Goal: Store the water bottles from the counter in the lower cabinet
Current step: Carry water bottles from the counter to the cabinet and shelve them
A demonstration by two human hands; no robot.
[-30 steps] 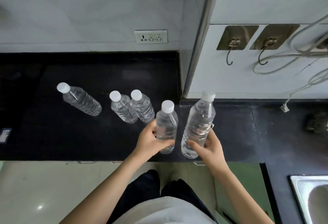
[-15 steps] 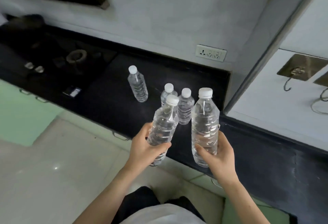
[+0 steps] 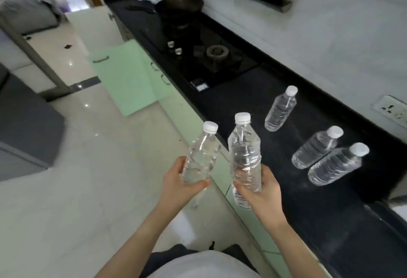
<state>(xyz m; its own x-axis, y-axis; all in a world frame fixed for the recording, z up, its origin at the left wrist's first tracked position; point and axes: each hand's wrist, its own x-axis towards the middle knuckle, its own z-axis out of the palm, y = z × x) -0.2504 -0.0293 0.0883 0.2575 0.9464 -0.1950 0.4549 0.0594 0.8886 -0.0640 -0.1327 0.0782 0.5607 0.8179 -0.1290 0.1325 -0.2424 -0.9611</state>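
Within the last second both held bottles had left the black desk and hung past its front edge, above the pale floor; I judge the carrying had begun. A green cabinet door stood open ahead. Three more bottles waited near the back edge. The right grip held the larger bottle, and the left grip held the smaller bottle.

A home kitchen: a black counter with a built-in gas hob, a wok upper centre, and green cabinet doors.
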